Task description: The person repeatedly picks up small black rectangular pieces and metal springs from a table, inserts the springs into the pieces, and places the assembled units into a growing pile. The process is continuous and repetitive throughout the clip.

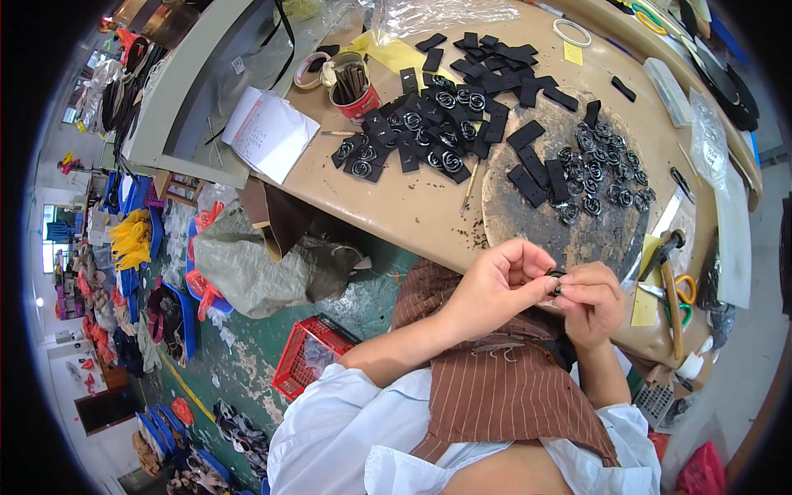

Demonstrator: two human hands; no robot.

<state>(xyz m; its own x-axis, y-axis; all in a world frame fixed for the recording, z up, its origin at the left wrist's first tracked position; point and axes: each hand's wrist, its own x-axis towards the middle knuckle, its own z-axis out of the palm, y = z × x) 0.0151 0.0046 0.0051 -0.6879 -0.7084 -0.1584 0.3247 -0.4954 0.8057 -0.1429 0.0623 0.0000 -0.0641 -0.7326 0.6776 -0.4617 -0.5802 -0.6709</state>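
Close to my body, at the near edge of a round worn board point(569, 239), both hands meet. My left hand point(497, 287) pinches a small dark piece point(556, 286) between thumb and forefinger. From the other side, my right hand point(591, 304) grips the same piece with its fingertips. Fingers cover most of it, so its exact kind is hidden. Many black wire-like rosettes point(591, 171) lie on the board, beside several flat black strips point(525, 185). Farther left is a heap of black strips, some bearing rosettes point(412, 121).
A hammer point(670, 285), orange-handled scissors point(685, 290) and a yellow card point(646, 307) lie right of my hands. Left stand a red can of sticks point(356, 103), a tape roll point(309, 73) and papers point(271, 134). A red crate point(307, 355) sits on the floor.
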